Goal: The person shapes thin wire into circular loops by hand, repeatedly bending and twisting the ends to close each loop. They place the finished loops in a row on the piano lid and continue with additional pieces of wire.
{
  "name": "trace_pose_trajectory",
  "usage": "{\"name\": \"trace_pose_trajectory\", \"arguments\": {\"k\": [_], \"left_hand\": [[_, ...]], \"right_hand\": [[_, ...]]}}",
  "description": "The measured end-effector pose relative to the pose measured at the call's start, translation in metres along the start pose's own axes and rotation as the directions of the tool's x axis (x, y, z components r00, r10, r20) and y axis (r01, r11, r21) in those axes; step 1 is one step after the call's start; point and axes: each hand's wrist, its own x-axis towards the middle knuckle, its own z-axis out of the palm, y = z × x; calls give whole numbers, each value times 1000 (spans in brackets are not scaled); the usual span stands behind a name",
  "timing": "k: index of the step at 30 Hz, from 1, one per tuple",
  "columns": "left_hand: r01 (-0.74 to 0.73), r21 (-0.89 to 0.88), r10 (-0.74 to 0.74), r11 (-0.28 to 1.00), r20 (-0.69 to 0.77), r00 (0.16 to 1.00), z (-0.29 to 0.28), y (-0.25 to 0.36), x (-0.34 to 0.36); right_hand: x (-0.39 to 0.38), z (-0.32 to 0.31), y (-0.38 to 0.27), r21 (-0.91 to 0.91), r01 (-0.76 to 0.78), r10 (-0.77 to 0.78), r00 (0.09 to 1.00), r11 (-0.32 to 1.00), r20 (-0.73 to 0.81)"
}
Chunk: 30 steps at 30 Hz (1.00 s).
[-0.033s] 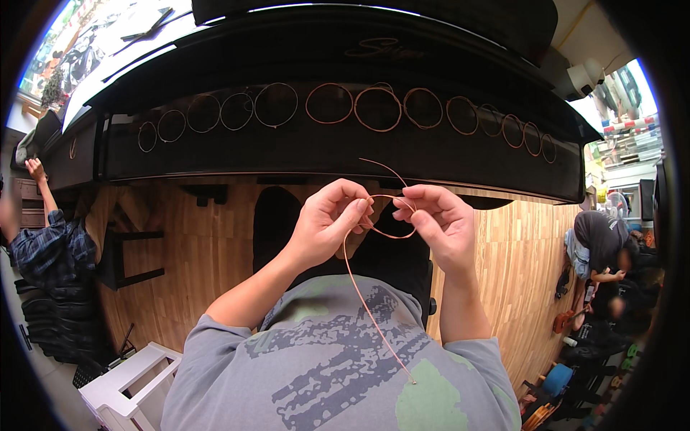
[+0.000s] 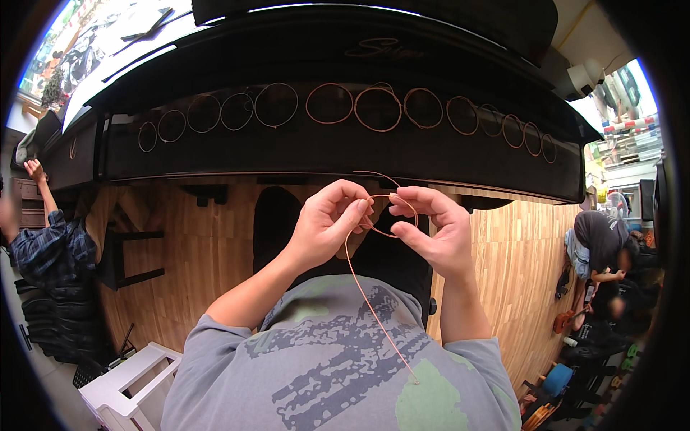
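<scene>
A thin copper-coloured string [image 2: 368, 298] makes a loop between my hands. One long end hangs down over my grey shirt to a small knob-like tip, and the other end curves up past the right fingertips. My left hand [image 2: 333, 219] is closed, pinching the string where the loop crosses. Around the loop's right side is my right hand [image 2: 435, 223], thumb and fingers apart, with the fingers touching or close to the string. Beyond both hands, several coiled strings [image 2: 377, 130], copper-coloured and silvery, lie in a row on a black piano [image 2: 345, 161].
A wood floor [image 2: 208, 273] lies below. At the left, a person in a checked shirt [image 2: 54, 241] reaches toward the piano's end. A white stand [image 2: 126, 381] is at lower left. More people, a small guitar-like instrument [image 2: 563, 321] and a blue round object [image 2: 557, 378] are at the right.
My right thumb has moved away from the fingers, which shifted slightly left and down. The string's upper free end has dropped a little and swung left. My left hand keeps its pinch.
</scene>
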Motion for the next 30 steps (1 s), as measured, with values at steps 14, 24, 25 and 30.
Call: {"name": "trace_pose_trajectory", "arguments": {"k": [14, 24, 25, 30], "left_hand": [[-46, 92, 46, 995, -2, 999, 2, -5, 0], [146, -56, -140, 988, 95, 986, -2, 2, 2], [123, -68, -117, 990, 76, 990, -1, 0, 3], [101, -122, -98, 987, 30, 995, 2, -2, 4]], "right_hand": [[0, 6, 9, 410, -47, 5, 994, 911, 105], [7, 5, 17, -472, 409, -478, 878, 781, -30], [5, 6, 16, -342, 378, -429, 899, 860, -84], [7, -1, 25, 228, 193, -130, 955, 954, -266]]}}
